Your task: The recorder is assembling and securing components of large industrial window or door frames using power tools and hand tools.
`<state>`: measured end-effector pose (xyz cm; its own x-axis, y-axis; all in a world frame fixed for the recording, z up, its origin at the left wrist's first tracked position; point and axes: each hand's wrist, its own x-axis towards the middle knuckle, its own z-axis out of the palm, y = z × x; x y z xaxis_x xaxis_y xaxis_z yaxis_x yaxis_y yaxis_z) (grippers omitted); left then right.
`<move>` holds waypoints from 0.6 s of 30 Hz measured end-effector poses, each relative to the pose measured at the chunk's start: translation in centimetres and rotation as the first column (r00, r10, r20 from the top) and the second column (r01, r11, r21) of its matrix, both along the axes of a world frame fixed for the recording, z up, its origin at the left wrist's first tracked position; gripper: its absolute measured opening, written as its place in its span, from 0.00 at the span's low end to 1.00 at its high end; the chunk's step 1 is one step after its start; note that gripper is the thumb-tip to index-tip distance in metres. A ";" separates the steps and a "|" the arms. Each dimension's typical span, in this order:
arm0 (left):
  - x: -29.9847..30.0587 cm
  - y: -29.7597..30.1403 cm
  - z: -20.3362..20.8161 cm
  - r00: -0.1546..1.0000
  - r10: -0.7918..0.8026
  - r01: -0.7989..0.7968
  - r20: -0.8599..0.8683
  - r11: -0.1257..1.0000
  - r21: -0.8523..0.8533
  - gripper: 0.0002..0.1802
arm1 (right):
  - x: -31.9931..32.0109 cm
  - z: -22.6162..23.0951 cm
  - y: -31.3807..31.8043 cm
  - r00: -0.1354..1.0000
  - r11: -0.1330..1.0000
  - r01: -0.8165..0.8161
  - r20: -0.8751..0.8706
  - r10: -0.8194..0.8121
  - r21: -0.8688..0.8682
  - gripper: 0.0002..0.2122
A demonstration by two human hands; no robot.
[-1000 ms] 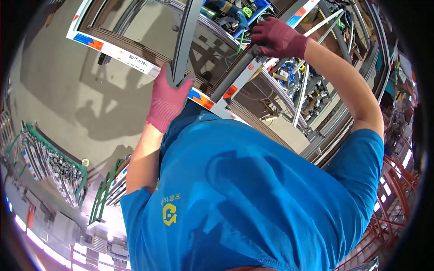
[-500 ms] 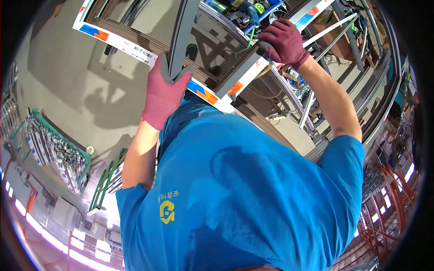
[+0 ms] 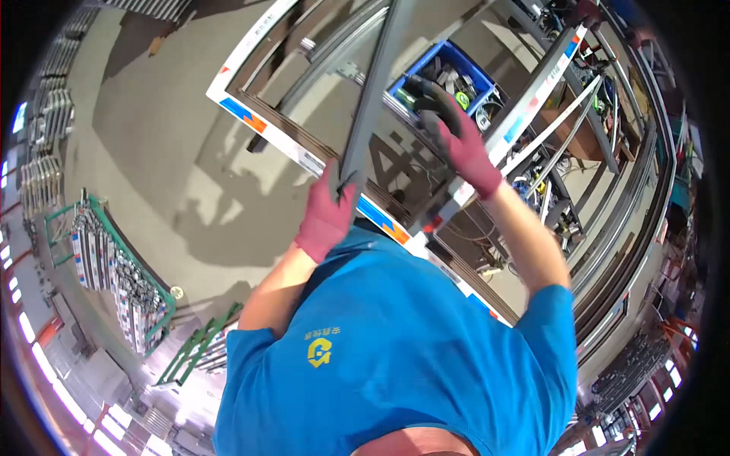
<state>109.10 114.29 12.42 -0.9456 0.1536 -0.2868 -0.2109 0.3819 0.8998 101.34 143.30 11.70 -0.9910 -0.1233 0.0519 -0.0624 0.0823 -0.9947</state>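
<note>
A long dark grey metal profile (image 3: 374,87) slants across a large window frame (image 3: 285,144) with white protective tape. My left hand (image 3: 327,213), in a maroon glove with grey fingers, is closed around the profile's near end. The right hand (image 3: 465,148), gloved alike, has its fingers apart and holds nothing. It is over the frame's opening, left of a white-taped rail (image 3: 525,110) and near a blue crate (image 3: 487,80).
Tools and small parts lie in the crate, below the frame. More profiles (image 3: 608,228) and a cardboard box (image 3: 570,133) lie at the right. Green-edged racks (image 3: 129,254) of profiles stand at the lower left. A dark maroon shape (image 3: 585,11), perhaps another gloved hand, touches the rail's far end.
My right hand has come off the white-taped rail and moved left over the opening, its fingers spreading. The left hand keeps hold of the profile. The whole view has shifted.
</note>
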 end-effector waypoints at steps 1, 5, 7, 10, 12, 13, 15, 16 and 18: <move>-0.8 0.2 -0.2 0.982 -0.030 0.018 -0.189 0.998 -0.066 0.28 | -1.6 1.9 -2.6 0.993 0.998 0.015 0.114 -0.009 -0.054 0.27; -6.3 -0.9 -0.1 0.976 -0.164 0.172 -0.143 0.984 0.042 0.33 | -8.8 2.4 -8.7 0.954 0.945 0.273 0.177 -0.242 -0.182 0.24; -10.7 -3.2 -1.4 0.958 -0.242 0.224 -0.153 0.966 -0.126 0.35 | -12.3 0.7 -10.1 0.908 0.895 0.383 0.273 -0.319 -0.229 0.21; -18.1 -6.3 -2.0 0.869 -0.454 0.274 -0.199 0.774 -0.571 0.44 | -18.3 -2.1 -12.7 0.847 0.846 0.444 0.446 -0.288 -0.296 0.18; -23.4 -7.6 -0.7 0.811 -0.568 0.266 -0.139 0.571 -0.777 0.47 | -22.5 -4.7 -13.9 0.833 0.801 0.480 0.473 -0.289 -0.357 0.15; -25.2 -8.7 -2.1 0.752 -0.586 0.104 -0.304 0.560 -0.822 0.49 | -25.0 -5.9 -14.7 0.821 0.785 0.501 0.488 -0.297 -0.365 0.14; -29.3 -10.9 -3.0 0.733 -0.619 0.069 -0.283 0.481 -0.874 0.52 | -28.5 -7.9 -16.9 0.808 0.764 0.527 0.499 -0.314 -0.372 0.12; -30.7 -11.7 -3.7 0.745 -0.607 0.036 -0.277 0.451 -0.892 0.53 | -29.8 -8.6 -18.1 0.810 0.764 0.528 0.491 -0.321 -0.371 0.11; -32.2 -13.3 -4.0 0.734 -0.614 0.034 -0.292 0.462 -0.886 0.53 | -31.8 -10.1 -20.2 0.765 0.724 0.602 0.503 -0.402 -0.338 0.11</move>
<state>76.92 101.04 8.38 -0.8832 0.4675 0.0367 0.4688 0.8820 0.0472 69.54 123.13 1.56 -0.8444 0.3385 -0.4152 0.2286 -0.4732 -0.8508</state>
